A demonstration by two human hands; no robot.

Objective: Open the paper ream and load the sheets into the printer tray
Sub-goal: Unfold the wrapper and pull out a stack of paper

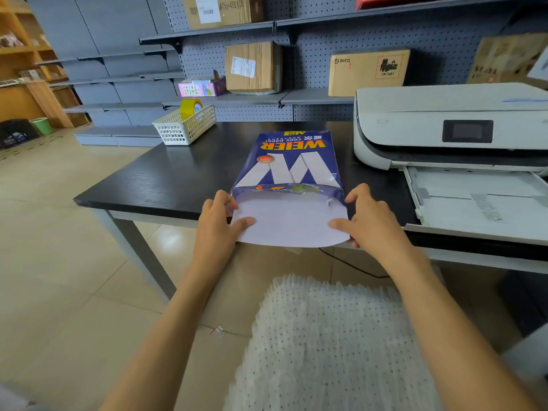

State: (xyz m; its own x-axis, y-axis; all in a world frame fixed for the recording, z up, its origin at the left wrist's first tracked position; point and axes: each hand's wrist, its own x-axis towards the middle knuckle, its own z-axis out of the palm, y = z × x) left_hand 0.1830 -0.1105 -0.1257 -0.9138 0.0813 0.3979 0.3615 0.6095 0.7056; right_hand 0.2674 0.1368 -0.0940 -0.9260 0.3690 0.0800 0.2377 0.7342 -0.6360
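While both hands draw sheets from the opened ream

At lower centre the left hand [218,222] and right hand [369,218] pinch the sheets [289,221] jutting over the table [166,179] edge; sliding them level looks wise, the ream [289,161] behind, the printer tray [486,200] at right.

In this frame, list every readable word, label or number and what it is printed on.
"WEIER" and "copy paper", upside down: blue paper ream.
"PICO" and "UN 3481": cardboard box on the shelf.
"75g×45", partly legible: top-shelf box.
Shipping label on the middle box: too blurred.
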